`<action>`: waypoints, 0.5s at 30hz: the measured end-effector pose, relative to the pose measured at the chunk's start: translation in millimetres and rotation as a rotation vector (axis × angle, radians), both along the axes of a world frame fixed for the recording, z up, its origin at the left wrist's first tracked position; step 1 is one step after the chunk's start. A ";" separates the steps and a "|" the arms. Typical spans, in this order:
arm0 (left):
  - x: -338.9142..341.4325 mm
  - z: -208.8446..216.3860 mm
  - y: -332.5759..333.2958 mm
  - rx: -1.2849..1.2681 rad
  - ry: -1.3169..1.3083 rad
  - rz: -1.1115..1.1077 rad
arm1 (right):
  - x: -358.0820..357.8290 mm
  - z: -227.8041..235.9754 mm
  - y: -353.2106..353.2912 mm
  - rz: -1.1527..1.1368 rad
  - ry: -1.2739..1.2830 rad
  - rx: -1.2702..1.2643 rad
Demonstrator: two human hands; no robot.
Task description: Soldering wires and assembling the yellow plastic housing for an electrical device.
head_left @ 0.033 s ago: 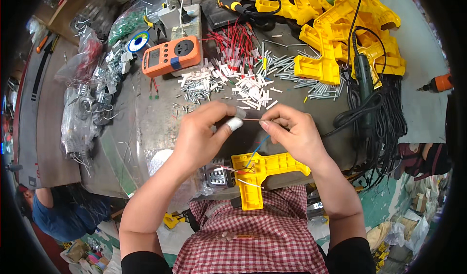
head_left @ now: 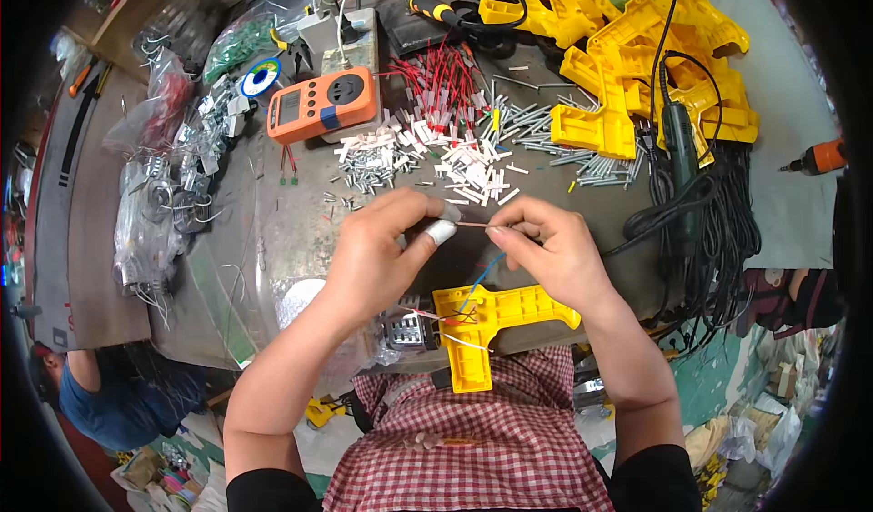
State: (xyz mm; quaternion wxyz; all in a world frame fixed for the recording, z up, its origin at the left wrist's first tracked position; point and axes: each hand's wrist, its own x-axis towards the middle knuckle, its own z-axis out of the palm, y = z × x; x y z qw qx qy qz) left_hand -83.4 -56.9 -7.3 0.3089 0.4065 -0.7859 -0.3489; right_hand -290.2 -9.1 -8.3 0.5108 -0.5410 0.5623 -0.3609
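A thin reddish-brown wire (head_left: 471, 225) is stretched between my two hands above the bench. My left hand (head_left: 382, 244), with white wrapping on its thumb and a fingertip, pinches one end. The other end is in the pinch of my right hand (head_left: 550, 244). From below the right fingers a blue wire (head_left: 485, 274) runs down to a yellow plastic tool housing half (head_left: 509, 310). This pistol-shaped shell lies near the bench's front edge, with its inside facing up. A slotted metal part (head_left: 406, 330) sits at its left end, and a white wire (head_left: 466, 341) crosses it.
Beyond my hands lie white sleeves (head_left: 473, 171), screws (head_left: 364, 174), red-wired parts (head_left: 441, 85) and metal rods (head_left: 527, 125). An orange meter (head_left: 321, 105) stands left of them. Yellow housings (head_left: 596, 116) are piled far right, by black cables (head_left: 718, 230). Another person (head_left: 127, 398) is at lower left.
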 end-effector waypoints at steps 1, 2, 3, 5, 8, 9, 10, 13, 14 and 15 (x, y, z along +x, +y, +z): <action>-2.0 4.0 1.4 -0.046 -0.020 0.000 | -0.5 -0.3 0.7 -0.001 0.002 -0.001; -3.1 6.2 2.6 -0.093 -0.039 0.000 | -0.9 -1.3 1.8 -0.025 -0.027 -0.045; -2.8 5.8 3.5 -0.094 -0.037 -0.001 | -1.2 -1.6 3.1 -0.049 -0.057 -0.089; -0.5 4.9 6.2 -0.018 0.014 0.025 | 2.7 15.3 5.7 -0.011 0.104 -0.251; -3.0 9.8 12.8 0.032 0.015 0.008 | 13.3 17.2 7.9 -0.025 0.292 -0.528; -3.4 11.5 14.7 0.031 0.015 0.007 | 11.3 14.4 6.0 -0.021 0.342 -0.613; -3.6 13.8 16.3 0.011 0.010 -0.002 | 10.1 13.8 4.9 -0.016 0.391 -0.699; -5.2 17.2 20.9 -0.172 -0.010 -0.025 | 10.9 14.4 6.5 -0.033 0.329 -0.637; -5.5 18.3 21.9 -0.334 -0.024 -0.039 | 11.0 13.2 7.0 -0.040 0.300 -0.599; -5.3 20.4 22.3 -0.336 -0.025 -0.039 | 11.3 12.6 7.9 -0.041 0.299 -0.601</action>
